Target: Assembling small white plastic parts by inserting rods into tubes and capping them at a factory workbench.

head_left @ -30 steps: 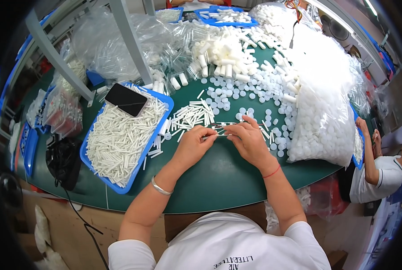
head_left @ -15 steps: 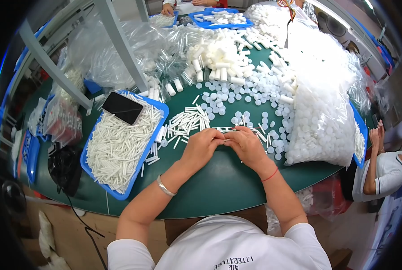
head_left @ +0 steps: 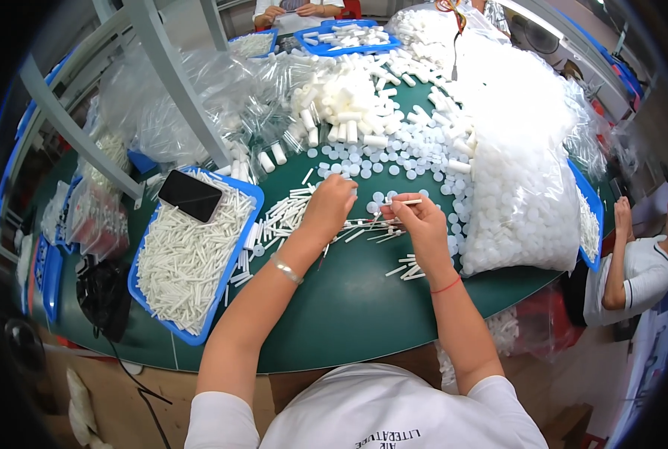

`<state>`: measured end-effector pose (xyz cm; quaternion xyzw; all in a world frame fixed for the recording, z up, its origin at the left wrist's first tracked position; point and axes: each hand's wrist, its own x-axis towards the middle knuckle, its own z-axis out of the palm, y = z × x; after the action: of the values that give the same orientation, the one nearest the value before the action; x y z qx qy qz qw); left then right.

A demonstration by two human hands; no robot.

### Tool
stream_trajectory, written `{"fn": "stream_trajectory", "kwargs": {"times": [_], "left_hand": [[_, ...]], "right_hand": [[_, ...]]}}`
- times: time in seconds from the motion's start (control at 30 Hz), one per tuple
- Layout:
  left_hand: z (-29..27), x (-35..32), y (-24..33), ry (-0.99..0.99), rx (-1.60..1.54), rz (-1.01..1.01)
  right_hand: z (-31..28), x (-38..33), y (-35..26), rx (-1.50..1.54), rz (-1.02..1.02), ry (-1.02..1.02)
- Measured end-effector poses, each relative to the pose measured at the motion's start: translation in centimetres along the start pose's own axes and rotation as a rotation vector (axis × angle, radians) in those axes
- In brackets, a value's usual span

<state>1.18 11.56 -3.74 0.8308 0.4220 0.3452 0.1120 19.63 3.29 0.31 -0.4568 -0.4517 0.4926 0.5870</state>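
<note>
My right hand (head_left: 425,226) pinches a thin white stick (head_left: 404,201) between thumb and fingers, held nearly level. My left hand (head_left: 331,203) is closed beside the round translucent caps (head_left: 358,159); its fingertips are mostly hidden, so I cannot make out what they hold. Under and beside the left hand lies a heap of white sticks (head_left: 283,215). Several thin rods with white ends (head_left: 382,233) lie on the green table (head_left: 349,314) between my hands. A small group of white sticks (head_left: 406,267) lies beside my right wrist.
A blue tray of white sticks (head_left: 192,273) bears a dark phone (head_left: 190,196) at left. A large clear bag of caps (head_left: 525,217) stands at right. White cylinders (head_left: 341,108) pile up behind, near a grey metal frame (head_left: 173,82). Other people sit across and at far right.
My hands were together; now they are apart, the left farther up by the caps, the right with a stick in its pinch. The small stick group by my right wrist has come into sight.
</note>
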Motion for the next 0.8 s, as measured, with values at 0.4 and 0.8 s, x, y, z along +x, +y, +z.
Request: {"fn": "stream_trajectory", "kwargs": {"times": [0.4, 0.8], "left_hand": [[-4.0, -4.2, 5.0, -0.020, -1.609, -0.779], [-3.9, -5.1, 5.2, 0.032, -1.518, -0.757]], "right_hand": [[0.5, -0.6, -0.2, 0.122, -0.013, -0.088], [0.5, -0.8, 0.6, -0.103, -0.091, -0.038]]}}
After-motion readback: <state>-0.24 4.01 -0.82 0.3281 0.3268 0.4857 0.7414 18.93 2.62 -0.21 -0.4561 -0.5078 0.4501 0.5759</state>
